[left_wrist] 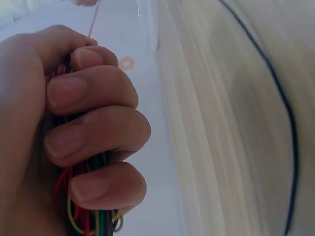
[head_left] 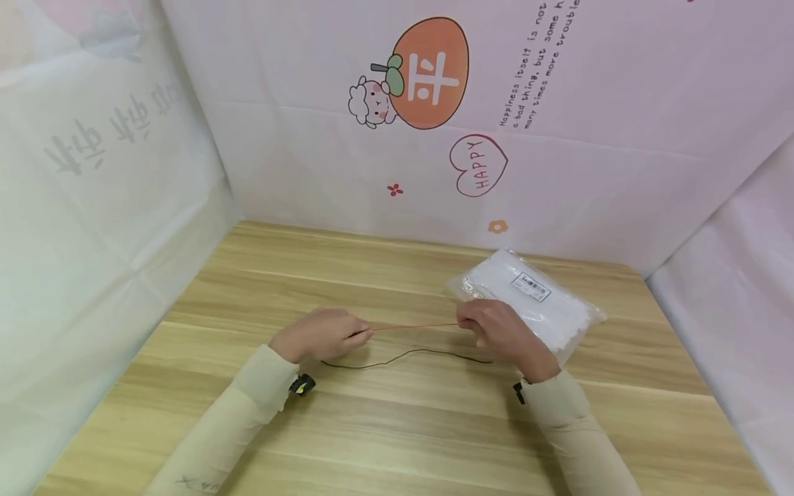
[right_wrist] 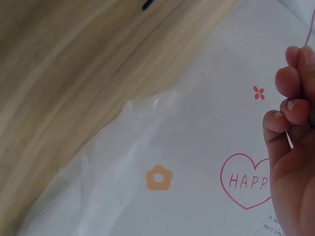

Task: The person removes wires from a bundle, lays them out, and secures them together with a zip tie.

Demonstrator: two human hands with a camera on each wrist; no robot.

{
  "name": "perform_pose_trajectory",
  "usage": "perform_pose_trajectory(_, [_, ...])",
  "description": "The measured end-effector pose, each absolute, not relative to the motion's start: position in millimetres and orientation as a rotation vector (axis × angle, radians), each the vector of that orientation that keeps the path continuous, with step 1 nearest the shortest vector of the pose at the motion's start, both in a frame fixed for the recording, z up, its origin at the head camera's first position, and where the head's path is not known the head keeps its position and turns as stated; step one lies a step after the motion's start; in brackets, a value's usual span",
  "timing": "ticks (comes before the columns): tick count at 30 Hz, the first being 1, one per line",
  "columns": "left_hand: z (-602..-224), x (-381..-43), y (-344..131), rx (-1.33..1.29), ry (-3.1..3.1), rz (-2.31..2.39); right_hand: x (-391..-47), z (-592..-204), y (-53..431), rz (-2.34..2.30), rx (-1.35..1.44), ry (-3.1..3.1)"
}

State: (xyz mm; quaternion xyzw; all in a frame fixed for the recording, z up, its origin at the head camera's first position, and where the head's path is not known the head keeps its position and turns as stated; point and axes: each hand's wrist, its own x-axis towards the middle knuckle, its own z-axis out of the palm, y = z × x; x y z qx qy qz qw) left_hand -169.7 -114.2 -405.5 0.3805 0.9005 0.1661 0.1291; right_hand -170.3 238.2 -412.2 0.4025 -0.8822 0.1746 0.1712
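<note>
My left hand (head_left: pixel 322 333) grips a bundle of thin coloured cords (left_wrist: pixel 88 216), with red, yellow, green and dark loops poking out below the little finger in the left wrist view. From that fist a red cord (head_left: pixel 414 326) runs taut across to my right hand (head_left: pixel 499 332), whose thumb and fingers pinch its other end. Below the stretched cord, a dark cord (head_left: pixel 428 350) lies in a loose wave on the table. In the right wrist view, a short piece of the red cord (right_wrist: pixel 309 33) rises from the pinched fingertips.
A clear plastic bag (head_left: pixel 558 310) with white contents and a barcode label lies on the wood-grain table (head_left: pixel 397 434), right behind my right hand. White printed cloth (head_left: pixel 298 158) hangs at the back and on both sides.
</note>
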Motion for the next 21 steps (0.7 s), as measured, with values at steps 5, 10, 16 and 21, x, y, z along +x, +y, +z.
perform_pose_trajectory(5, [-406.9,-170.1,-122.1,1.080,2.632,0.480,-170.2,-411.3,246.3,0.519,1.131,-2.508])
perform_pose_trajectory(10, [-406.7,-168.7,-133.7,1.066,2.653,0.478,-168.1,-412.0,257.9,0.531,1.104,-2.535])
perform_pose_trajectory(16, [-408.1,-168.0,-142.1,1.100,2.650,0.470,-168.5,-414.2,267.3,0.547,1.106,-2.522])
perform_pose_trajectory(21, [-408.1,-167.1,-150.7,1.059,2.660,0.484,-169.3,-413.4,271.0,0.576,1.104,-2.515])
